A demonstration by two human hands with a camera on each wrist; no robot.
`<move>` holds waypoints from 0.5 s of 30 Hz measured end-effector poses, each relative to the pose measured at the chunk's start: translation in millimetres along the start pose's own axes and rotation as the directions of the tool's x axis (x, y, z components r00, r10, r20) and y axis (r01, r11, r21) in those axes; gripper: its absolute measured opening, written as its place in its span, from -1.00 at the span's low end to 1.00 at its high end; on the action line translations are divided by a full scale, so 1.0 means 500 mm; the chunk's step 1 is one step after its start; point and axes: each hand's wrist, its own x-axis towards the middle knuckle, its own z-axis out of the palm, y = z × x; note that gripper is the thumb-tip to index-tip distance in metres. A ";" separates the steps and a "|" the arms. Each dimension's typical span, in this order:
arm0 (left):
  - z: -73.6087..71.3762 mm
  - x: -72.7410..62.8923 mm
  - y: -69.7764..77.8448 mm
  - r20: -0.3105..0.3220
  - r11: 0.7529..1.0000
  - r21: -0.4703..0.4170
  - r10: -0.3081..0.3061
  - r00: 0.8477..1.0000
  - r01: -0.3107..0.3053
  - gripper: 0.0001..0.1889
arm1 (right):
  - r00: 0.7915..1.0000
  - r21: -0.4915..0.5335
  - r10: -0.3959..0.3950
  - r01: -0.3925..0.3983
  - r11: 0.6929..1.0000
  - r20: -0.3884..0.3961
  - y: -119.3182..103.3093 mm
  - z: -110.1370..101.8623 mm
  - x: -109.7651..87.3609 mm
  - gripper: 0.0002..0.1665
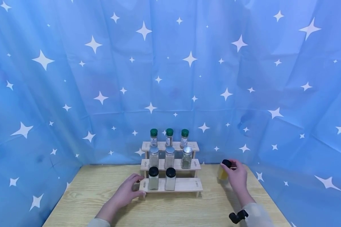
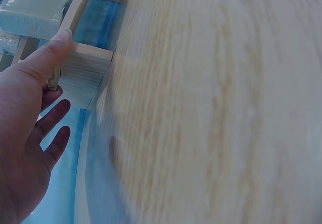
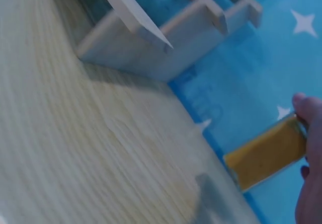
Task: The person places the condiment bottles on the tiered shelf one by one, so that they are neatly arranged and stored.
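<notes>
My right hand [image 1: 239, 178] grips a spice jar [image 1: 223, 173] by its black cap, to the right of the wooden rack [image 1: 187, 184]. Yellow-orange powder fills this jar in the right wrist view, where its base is close to the table's back edge. At the rack's left end, my left hand [image 1: 126, 191] pinches the lowest shelf between thumb and index finger. The left wrist view has the thumb [image 2: 53, 50] on the shelf's front edge, with the other fingers spread below. Two black-capped jars [image 1: 170, 183] stand on that shelf, left of its middle.
Three silver-capped jars [image 1: 169, 159] stand on the middle tier. Above them, three green-capped bottles [image 1: 169, 138] line the top tier. The pale wooden table [image 1: 102, 176] meets a blue star-patterned curtain [image 1: 170, 78] behind and at both sides.
</notes>
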 end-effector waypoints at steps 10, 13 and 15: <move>-0.001 0.001 -0.001 -0.001 1.000 0.003 0.006 1.000 -0.006 -0.24 | 0.998 -0.017 -0.044 0.045 0.999 0.047 -0.065 0.011 -0.065 -0.38; -0.001 0.000 0.001 -0.001 1.000 -0.002 -0.003 1.000 0.003 -0.24 | 0.996 -0.036 -0.078 0.080 0.996 0.050 -0.084 0.018 -0.085 -0.41; -0.001 -0.001 0.002 -0.001 1.000 -0.007 -0.002 1.000 0.002 -0.24 | 0.993 -0.045 -0.105 0.108 0.993 0.052 -0.097 0.023 -0.096 -0.43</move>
